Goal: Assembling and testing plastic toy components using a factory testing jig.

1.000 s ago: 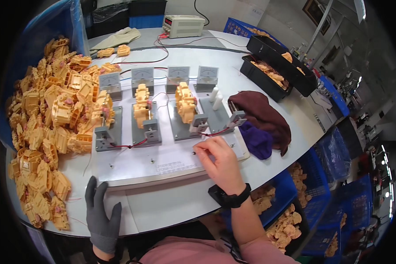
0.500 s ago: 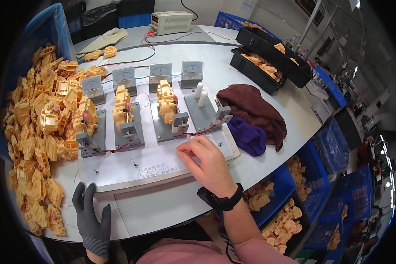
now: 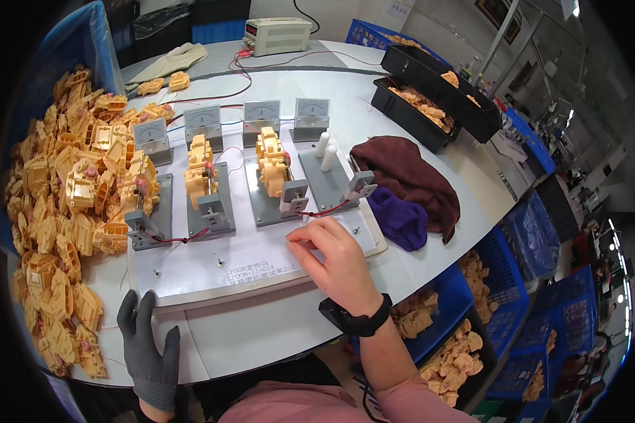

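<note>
Holds bare right hand (image 3: 335, 266) over the front of the white board (image 3: 187, 278), thumb and fingers drawn together; cannot tell whether around anything small on the board's surface. Rests gloved left hand (image 3: 150, 350) by the board's near left corner, fingers spread, gripping nothing. On the board, three yellow units (image 3: 197, 178) on grey stands; on its rightmost stand (image 3: 323, 185), only white pegs (image 3: 329, 158). Since a second ago, a sideways shift of the whole view, but no visible move of either hand or of any unit relative to the board; seemingly a pause in handling, loading unchanged. Along the board's far side, four dial meters (image 3: 262, 114). Left of it, a heap of yellow parts (image 3: 53, 211); right of it, a brown cloth (image 3: 413, 180) and a purple cloth (image 3: 400, 220); well beyond it, a power supply (image 3: 281, 37).
</note>
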`<action>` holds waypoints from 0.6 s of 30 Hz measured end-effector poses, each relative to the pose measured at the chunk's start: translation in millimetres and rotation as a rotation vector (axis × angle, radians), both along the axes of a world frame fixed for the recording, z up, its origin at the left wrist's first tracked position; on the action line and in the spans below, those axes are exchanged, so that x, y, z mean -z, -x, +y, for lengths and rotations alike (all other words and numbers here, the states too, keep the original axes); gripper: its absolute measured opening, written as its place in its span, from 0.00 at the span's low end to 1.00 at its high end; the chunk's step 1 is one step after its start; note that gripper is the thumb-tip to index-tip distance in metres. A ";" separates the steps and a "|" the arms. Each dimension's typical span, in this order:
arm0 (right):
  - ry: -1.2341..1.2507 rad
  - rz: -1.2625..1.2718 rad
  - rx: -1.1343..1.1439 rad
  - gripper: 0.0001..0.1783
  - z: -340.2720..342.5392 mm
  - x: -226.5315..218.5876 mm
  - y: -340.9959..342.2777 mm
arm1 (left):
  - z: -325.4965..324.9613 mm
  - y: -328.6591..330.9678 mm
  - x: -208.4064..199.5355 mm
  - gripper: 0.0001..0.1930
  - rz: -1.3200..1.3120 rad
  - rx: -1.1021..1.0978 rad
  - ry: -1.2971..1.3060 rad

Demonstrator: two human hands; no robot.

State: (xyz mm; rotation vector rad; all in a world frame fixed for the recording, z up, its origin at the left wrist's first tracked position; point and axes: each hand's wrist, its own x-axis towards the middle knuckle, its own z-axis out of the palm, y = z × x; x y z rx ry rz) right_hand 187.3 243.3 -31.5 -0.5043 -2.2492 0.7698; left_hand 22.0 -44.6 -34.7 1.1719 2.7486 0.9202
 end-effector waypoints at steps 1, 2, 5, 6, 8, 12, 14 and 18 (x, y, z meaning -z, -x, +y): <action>0.002 -0.002 0.002 0.06 0.1 -0.3 -0.4 | 0.8 0.1 0.1 0.35 -0.003 0.000 -0.002; 0.002 -0.002 0.000 0.06 -0.3 -0.7 -0.2 | 0.5 0.0 0.1 0.35 -0.004 -0.003 -0.006; 0.006 -0.008 -0.001 0.06 -0.8 -1.2 0.1 | 0.3 -0.6 -1.1 0.35 0.000 -0.002 -0.001; 0.007 -0.010 -0.002 0.06 -0.8 -1.1 0.1 | 0.2 -0.6 -1.1 0.35 -0.002 -0.004 -0.001; 0.007 -0.012 -0.002 0.06 -0.9 -0.7 0.3 | 0.1 -0.5 -0.9 0.34 -0.008 -0.007 -0.002; 0.000 -0.025 0.003 0.06 -0.8 0.5 0.3 | -0.5 0.1 -0.5 0.34 -0.006 -0.006 0.003; 0.020 0.010 0.002 0.06 -2.1 0.6 1.8 | -0.6 0.4 0.0 0.34 -0.001 -0.004 0.006; 0.035 0.032 -0.003 0.06 -2.3 1.3 2.1 | -0.5 0.5 0.0 0.34 -0.013 -0.001 -0.005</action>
